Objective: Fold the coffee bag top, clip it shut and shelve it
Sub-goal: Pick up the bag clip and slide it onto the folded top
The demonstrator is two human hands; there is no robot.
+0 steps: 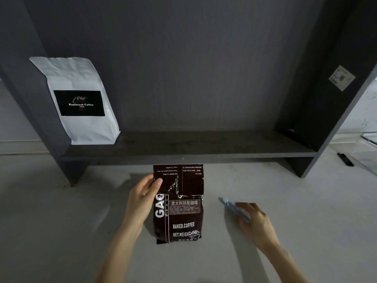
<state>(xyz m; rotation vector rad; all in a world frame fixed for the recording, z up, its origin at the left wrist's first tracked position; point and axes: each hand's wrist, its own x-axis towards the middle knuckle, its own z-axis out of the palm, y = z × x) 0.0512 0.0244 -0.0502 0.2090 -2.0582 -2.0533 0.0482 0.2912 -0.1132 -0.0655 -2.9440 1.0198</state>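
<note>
Dark shelf unit (189,154) stands along the far edge of the pale worktop (61,211), white coffee bag (81,101) upright at the shelf's left end, rest of the board bare. Dark coffee bag (178,209) lies flat mid-worktop just in front of the shelf, top flap already folded down over its face. Left hand (142,197) has its grip closed on the flap's left edge, thumb on top. Right hand (255,219) is at the blue clip (234,209) to the bag's right, fingers curled over it; blurred, so can't tell if the grip is closed on it. Step looks like fetching the clip: keep the left thumb pressing the crease flat, bring the clip over the fold's middle, jaws spanning all layers
</note>
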